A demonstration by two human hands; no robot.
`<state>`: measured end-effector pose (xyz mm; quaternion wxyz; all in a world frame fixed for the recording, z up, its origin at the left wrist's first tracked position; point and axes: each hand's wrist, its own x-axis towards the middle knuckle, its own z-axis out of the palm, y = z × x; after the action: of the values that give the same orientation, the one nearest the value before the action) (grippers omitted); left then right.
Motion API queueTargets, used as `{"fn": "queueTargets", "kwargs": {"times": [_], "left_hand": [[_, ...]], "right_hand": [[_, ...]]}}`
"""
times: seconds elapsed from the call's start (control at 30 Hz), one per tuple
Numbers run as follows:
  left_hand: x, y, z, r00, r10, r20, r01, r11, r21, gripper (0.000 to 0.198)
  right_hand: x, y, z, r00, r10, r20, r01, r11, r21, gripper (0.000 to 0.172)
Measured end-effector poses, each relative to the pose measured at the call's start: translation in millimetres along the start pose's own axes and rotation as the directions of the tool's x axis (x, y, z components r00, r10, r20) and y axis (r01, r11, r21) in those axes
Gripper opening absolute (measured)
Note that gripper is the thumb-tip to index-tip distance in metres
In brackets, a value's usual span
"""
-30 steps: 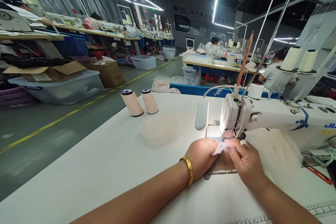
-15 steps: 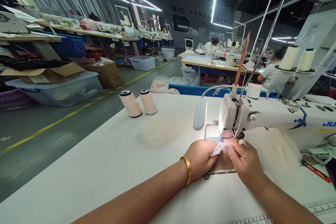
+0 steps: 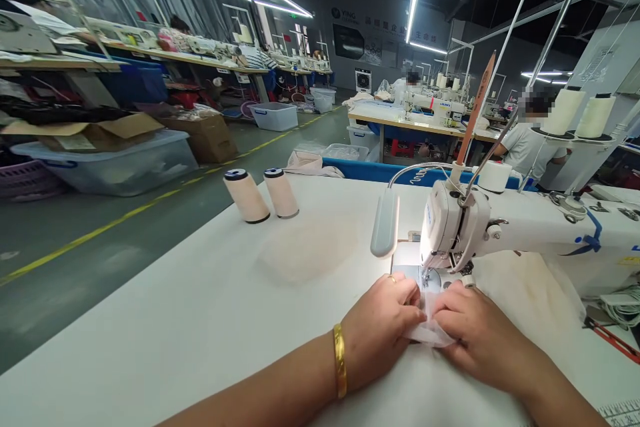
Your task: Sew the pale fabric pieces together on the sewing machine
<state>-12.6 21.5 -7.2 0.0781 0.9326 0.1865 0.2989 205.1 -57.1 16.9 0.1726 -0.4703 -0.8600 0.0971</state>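
Note:
A small piece of sheer white fabric (image 3: 431,332) lies between my hands, just in front of the needle area of a white sewing machine (image 3: 453,223). My left hand (image 3: 385,323), with a gold bangle at the wrist, pinches the fabric's left side. On the right side, my right hand (image 3: 480,330) grips the same piece with curled fingers. The fabric's upper part reaches toward the presser foot (image 3: 427,277); whether it lies under the foot I cannot tell. A lit lamp (image 3: 385,223) hangs left of the machine head.
Two peach thread cones (image 3: 247,197) stand at the table's far left edge. More sheer cloth (image 3: 530,293) lies under the machine arm. Red-handled snips (image 3: 613,340) and a ruler (image 3: 620,412) are at the right. Other people work at machines behind.
Both hands have drawn back toward me from the needle, bringing the white fabric along. The fabric is now spread flatter, and the metal plate by the presser foot shows. The view has shifted slightly.

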Motion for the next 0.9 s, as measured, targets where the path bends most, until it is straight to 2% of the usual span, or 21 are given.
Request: {"fn": "queueTargets", "kwargs": {"times": [0.2,0.33,0.43,0.53,0.7,0.9], "left_hand": [[1,-1,-3.8,0.995,-0.017,0.095,0.023,0.997,-0.072,0.027],[2,-1,-0.3,0.988,-0.077,0.134,0.083,0.995,-0.046,0.029],[4,-1,3.2,0.987,-0.095,0.127,0.100,0.995,-0.029,0.035],[5,-2,4.9,0.990,-0.098,0.099,0.097,0.995,0.018,0.030],[2,-7,7.3,0.997,-0.041,0.058,0.042,0.999,-0.009,0.038],[0,-11,10.8,1.000,0.001,0.029,0.000,1.000,-0.021,0.031]], "right_hand": [[1,4,8,0.998,0.050,-0.028,-0.050,0.999,0.020,0.021],[3,7,10,0.995,0.004,-0.097,0.001,0.999,0.043,0.025],[4,7,11,0.991,-0.024,-0.134,0.034,0.997,0.072,0.025],[4,8,12,0.992,-0.013,-0.126,0.021,0.998,0.065,0.024],[3,14,14,0.988,0.016,-0.156,-0.007,0.999,0.054,0.024],[2,16,14,0.983,0.024,-0.182,-0.014,0.998,0.057,0.023]]}}
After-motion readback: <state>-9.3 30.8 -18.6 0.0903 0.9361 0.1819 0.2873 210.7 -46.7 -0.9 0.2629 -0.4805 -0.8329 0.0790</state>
